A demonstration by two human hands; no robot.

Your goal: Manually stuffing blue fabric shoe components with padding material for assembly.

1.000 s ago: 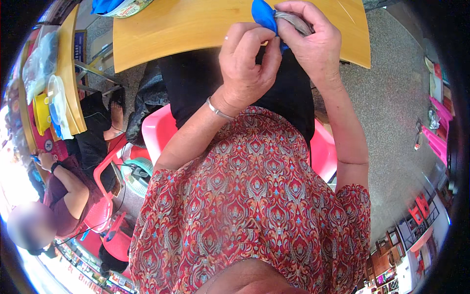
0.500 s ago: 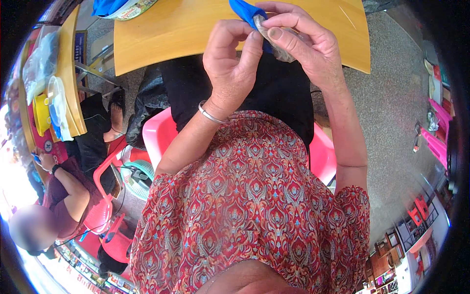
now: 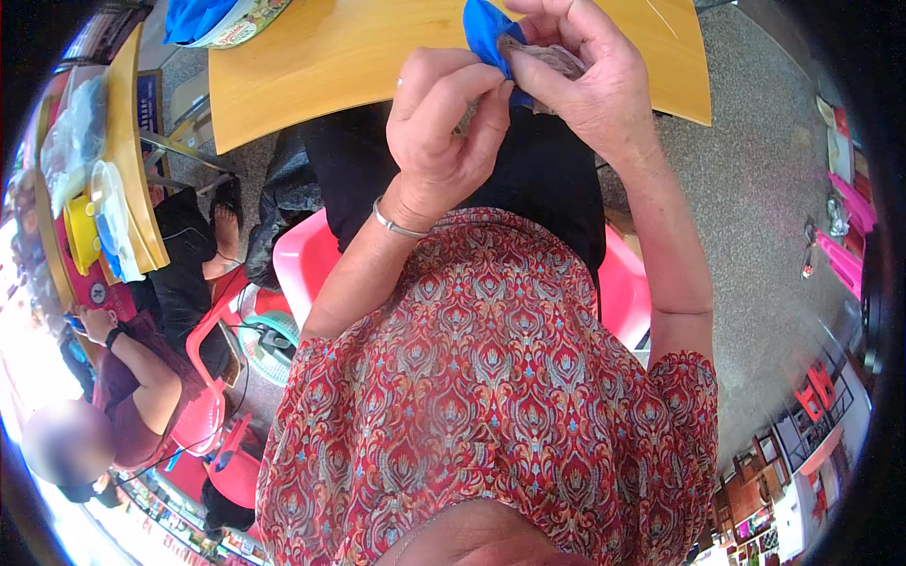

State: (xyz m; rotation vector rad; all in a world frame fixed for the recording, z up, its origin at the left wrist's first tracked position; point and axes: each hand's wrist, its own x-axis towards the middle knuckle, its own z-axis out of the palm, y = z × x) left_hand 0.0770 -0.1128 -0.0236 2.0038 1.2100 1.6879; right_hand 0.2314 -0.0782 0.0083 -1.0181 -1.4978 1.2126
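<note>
Over the near edge of the yellow wooden table (image 3: 330, 80), both hands work on a small piece of blue cloth (image 3: 485, 30). My left hand (image 3: 442, 127) pinches its lower edge between thumb and fingertips. My right hand (image 3: 609, 99) is closed round the other side, with its thumb against the cloth and the fingers curled behind. A crumpled greyish-brown, thin material (image 3: 555, 60) bulges out beside the blue cloth, inside the right hand's grip. Whether it is a lining or a separate piece, I cannot tell.
At the table's far left stands a round tub (image 3: 247, 21) with blue cloth in it. A pink chair (image 3: 307, 259) is under me. To the left, a co-worker (image 3: 142, 377) sits at another table with plastic bags (image 3: 75, 141) and a yellow object (image 3: 81, 234).
The left hand has moved slightly down and right, its fingers curling into a tighter pinch on the cloth. My right thumb has pushed in, and the cloth has turned a little.
</note>
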